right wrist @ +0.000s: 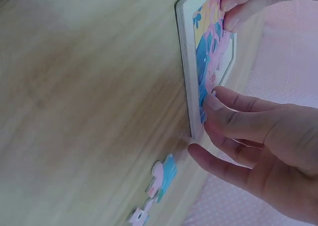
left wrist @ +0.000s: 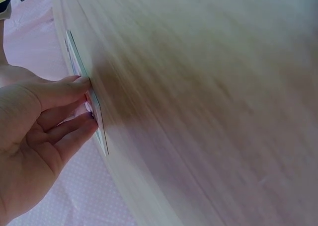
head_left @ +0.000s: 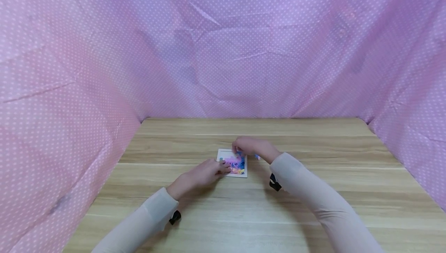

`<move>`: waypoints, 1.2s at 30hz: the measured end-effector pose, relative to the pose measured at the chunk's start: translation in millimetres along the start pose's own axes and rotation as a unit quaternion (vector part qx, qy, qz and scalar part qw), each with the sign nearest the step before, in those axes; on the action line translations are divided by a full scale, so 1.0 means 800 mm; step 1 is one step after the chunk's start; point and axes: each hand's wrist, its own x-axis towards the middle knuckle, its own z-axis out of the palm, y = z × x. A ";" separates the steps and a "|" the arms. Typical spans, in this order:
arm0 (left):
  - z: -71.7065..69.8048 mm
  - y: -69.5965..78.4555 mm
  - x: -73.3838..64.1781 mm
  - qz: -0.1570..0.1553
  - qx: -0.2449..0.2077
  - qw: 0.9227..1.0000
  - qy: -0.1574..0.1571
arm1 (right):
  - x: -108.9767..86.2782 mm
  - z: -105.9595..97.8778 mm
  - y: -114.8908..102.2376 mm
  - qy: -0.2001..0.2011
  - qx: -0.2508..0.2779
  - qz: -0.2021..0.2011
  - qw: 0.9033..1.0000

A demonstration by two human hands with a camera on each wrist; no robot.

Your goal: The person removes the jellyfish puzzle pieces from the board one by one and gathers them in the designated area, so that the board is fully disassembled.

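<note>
A small jigsaw puzzle [head_left: 237,162] in pink, blue and yellow lies in a white frame tray [right wrist: 186,52] on the table. The fingertips of my left hand [head_left: 210,171] rest on the puzzle's near left part, thumb and fingers apart in the left wrist view. My right hand [head_left: 251,145] is at the far right corner of the tray. Its thumb and index finger pinch a blue puzzle piece [right wrist: 202,114], mostly hidden by the fingers, at the picture's edge. Bare white tray bottom [head_left: 224,154] shows at the far left.
Loose puzzle pieces, one pink and blue [right wrist: 162,177] and another whitish [right wrist: 139,216], lie on the wooden table [head_left: 223,214] to the right of the tray, close to my right hand. Pink dotted cloth [head_left: 223,71] hangs around the table's back and sides.
</note>
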 end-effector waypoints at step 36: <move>-0.004 0.009 -0.002 -0.039 0.005 0.999 -0.018 | -0.022 0.007 0.036 0.041 0.213 -0.030 0.976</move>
